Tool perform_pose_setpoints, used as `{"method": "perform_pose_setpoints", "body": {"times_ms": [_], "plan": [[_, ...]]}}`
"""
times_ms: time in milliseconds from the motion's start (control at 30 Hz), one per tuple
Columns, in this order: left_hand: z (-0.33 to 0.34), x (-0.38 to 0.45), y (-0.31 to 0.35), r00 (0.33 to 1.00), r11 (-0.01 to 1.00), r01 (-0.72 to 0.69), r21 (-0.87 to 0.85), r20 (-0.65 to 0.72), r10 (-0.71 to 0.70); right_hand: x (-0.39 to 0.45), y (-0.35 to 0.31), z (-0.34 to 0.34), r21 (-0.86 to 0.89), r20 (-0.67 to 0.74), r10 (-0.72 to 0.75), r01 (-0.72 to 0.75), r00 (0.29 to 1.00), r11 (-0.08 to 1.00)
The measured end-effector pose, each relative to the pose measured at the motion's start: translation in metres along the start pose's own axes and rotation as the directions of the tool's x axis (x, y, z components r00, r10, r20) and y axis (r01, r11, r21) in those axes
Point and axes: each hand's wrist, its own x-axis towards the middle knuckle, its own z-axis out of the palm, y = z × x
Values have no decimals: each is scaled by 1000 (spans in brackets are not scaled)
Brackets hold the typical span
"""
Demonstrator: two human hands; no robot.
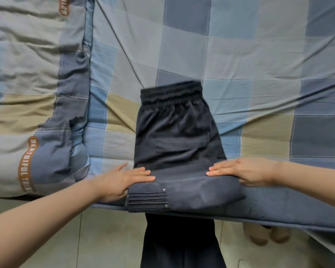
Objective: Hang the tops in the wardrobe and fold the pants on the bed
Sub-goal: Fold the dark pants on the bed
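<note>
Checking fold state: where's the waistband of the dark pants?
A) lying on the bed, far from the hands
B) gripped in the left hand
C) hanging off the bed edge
A: the elastic waistband lies flat on the checked bedsheet, beyond both flat hands.

both arms reach forward, left hand point(122, 180) and right hand point(242, 171) flat, fingers straight

dark charcoal pants point(174, 132), bed sheet point(259, 55) is blue, grey and tan checks, quilt point(27, 74) matches with brown lettering
</note>
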Motion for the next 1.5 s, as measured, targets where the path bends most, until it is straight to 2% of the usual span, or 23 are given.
{"method": "perform_pose_setpoints", "body": {"times_ms": [33,67,133,200,233,333,433,500,567,633,733,800,833,900,933,967,1000,1067,1133,1267,1333,1400,1500], "plan": [[0,-8,5,1000,967,-5,-254,19,10,-8,-13,-6,248,-10,10,-7,1000,969],[-4,-18,11,1000,880,6,-475,-1,-8,-13,-22,-15,523,-52,102,-60,993,850],[-16,-31,18,979,618,24,-786,-106,-174,-20,-33,-29,843,-173,270,0,947,538],[-28,-33,13,937,331,-21,-944,-134,-323,-19,-25,-40,937,-233,485,61,843,344],[-36,-31,11,916,278,-69,-958,-171,-364,-14,-16,-42,954,-246,531,107,811,279],[-57,-6,10,838,268,-145,-953,-262,-479,5,3,-54,981,-189,576,128,795,144],[-62,32,7,714,222,-106,-969,-230,-662,39,10,-52,992,-118,668,124,734,39],[-60,51,5,627,152,-97,-984,-179,-759,62,13,-45,984,-127,771,176,624,20],[-56,57,5,560,100,-153,-983,-170,-811,71,9,-46,984,-149,860,158,487,80],[-51,53,7,497,154,-222,-963,-247,-832,68,8,-47,969,-233,900,167,368,183],[-37,51,9,435,284,-155,-946,-324,-840,64,15,-36,945,-325,897,57,301,323],[-27,56,8,386,332,-4,-943,-308,-869,62,22,-26,951,-267,911,-64,314,301],[-25,60,8,328,314,31,-949,-287,-900,61,24,-23,961,-225,923,-87,313,264],[-27,66,16,159,281,11,-960,-276,-948,58,19,-21,975,-164,964,-111,209,190],[-29,68,23,88,308,2,-951,-307,-948,57,11,-21,970,-184,972,-131,146,203],[-30,71,32,71,360,7,-933,-359,-931,58,1,-20,954,-253,962,-140,101,265],[-31,74,42,104,411,13,-912,-408,-907,61,-12,-20,929,-326,939,-147,107,339],[-27,83,56,212,456,34,-889,-440,-873,71,-35,-16,899,-398,892,-100,215,426],[-25,89,54,242,439,85,-894,-409,-880,83,-42,-10,927,-328,888,-70,323,368],[-36,92,34,200,352,52,-934,-336,-920,95,-21,-13,983,-165,922,-23,351,185],[-41,88,29,244,269,-72,-960,-279,-929,95,-10,-19,993,-113,901,72,419,91],[-42,81,28,329,120,-235,-965,-195,-924,87,-6,-25,992,-68,852,122,519,5],[-41,68,33,365,-29,-356,-934,-110,-924,69,-11,-33,979,-78,828,199,555,-41]]}}
